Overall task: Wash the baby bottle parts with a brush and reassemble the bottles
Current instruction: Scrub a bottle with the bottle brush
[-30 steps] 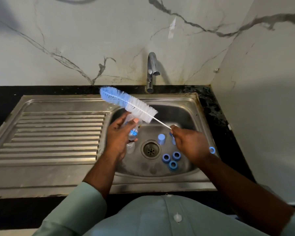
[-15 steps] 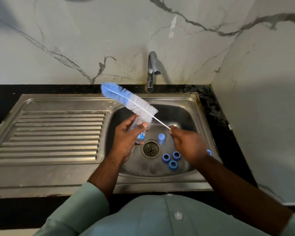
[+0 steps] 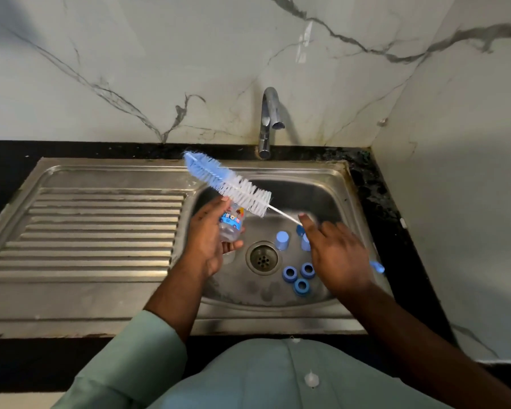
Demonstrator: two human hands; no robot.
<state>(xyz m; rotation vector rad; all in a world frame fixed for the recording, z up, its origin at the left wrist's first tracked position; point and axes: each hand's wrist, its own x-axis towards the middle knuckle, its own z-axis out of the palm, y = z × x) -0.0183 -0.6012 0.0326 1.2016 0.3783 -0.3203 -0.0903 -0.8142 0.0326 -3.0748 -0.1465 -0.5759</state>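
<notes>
Marble-veined wall panels (image 3: 130,69), white with grey streaks, behind and to the right of the work area. Black countertop (image 3: 375,184) framing the sink unit. Stainless steel sink (image 3: 322,178), 1 basin on the right with a ribbed drainboard (image 3: 101,231) on the left; round perforated drain (image 3: 263,258) at the basin centre. Chrome tap (image 3: 269,122), curved spout over the back of the basin, no water seen running. Person in a pale green buttoned shirt (image 3: 263,376), both forearms reaching over the basin. Left hand (image 3: 210,240), fingers curled round a clear baby bottle (image 3: 232,225) with a coloured printed label, held above the left side of the basin, tilted. Right hand (image 3: 337,255), above the right side of the basin, motion-blurred; fingers grasp the handle of the bottle brush (image 3: 230,184), whose blue handle end (image 3: 378,267) shows past the hand's right edge. Brush head, blue bristles at the tip and white nearer the wire stem, slants up and left, lying just above the bottle's upper end; contact cannot be told. On the basin floor: 3 blue screw rings (image 3: 298,277) clustered right of the drain, touching or nearly so; 2 light blue caps (image 3: 282,240) upright beyond them, the right one partly hidden by the right hand.
</notes>
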